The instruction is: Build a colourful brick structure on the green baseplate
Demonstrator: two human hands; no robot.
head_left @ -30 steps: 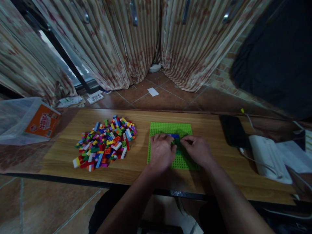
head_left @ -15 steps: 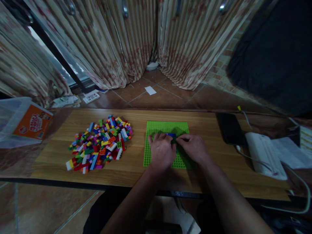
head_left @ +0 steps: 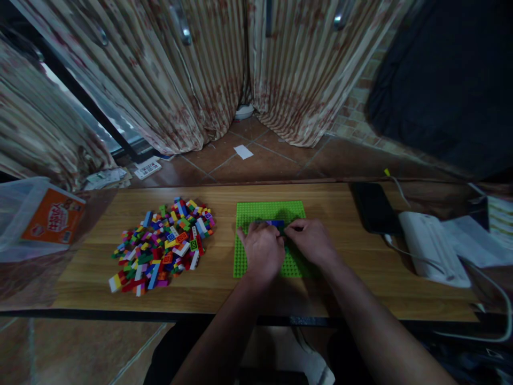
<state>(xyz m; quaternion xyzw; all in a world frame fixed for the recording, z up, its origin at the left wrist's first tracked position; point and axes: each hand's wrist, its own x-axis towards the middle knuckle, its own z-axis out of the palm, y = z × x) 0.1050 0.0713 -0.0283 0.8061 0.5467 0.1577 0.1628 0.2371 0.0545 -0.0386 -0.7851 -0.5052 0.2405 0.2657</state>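
Note:
A bright green studded baseplate (head_left: 267,210) lies on the wooden table (head_left: 340,267). Both my hands rest on its middle, fingers curled and tips meeting. My left hand (head_left: 262,251) and my right hand (head_left: 310,243) press around a blue brick (head_left: 276,223) that shows just beyond the fingertips, with a darker piece beside it mostly hidden. A heap of colourful small bricks (head_left: 162,246) lies on the table left of the baseplate.
A clear plastic box with an orange label (head_left: 38,216) stands at the far left. A black phone (head_left: 371,206), a white device with a cable (head_left: 433,248) and papers (head_left: 476,240) lie at the right. Curtains and tiled floor are behind the table.
The view has shifted slightly; my hands stay together on the baseplate at the blue brick, with the fingertips drawn a little closer.

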